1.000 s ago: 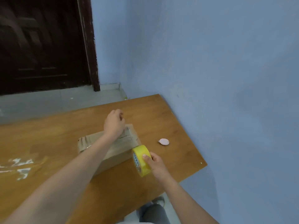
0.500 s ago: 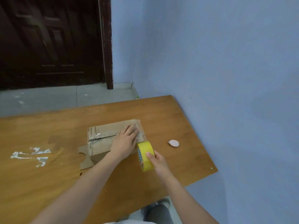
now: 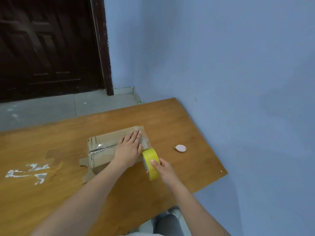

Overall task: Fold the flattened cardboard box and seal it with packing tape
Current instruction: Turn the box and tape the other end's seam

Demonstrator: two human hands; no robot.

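The cardboard box (image 3: 109,149) lies on the wooden tabletop (image 3: 51,193), near its middle, already folded into shape, with shiny clear tape along the top seam. One loose flap (image 3: 85,169) sticks out flat on the tabletop at the box's near left corner.

The left hand (image 3: 128,149) lies flat on the top of the box, at its right end. Its fingers (image 3: 136,135) are straight and pressed together, and I think the palm pushes down to keep the top closed and to rub the tape onto the cardboard.

The right hand (image 3: 162,169) holds the yellow roll of tape (image 3: 150,163), standing on edge just beside the box's right end. The thumb lies on the outer face; the other fingers are hidden behind the roll, probably curled round it. Held so close, the roll seems to keep the strip tight while it goes down the side.

A small pink disc (image 3: 180,148) lies apart, toward the blue wall (image 3: 238,82).
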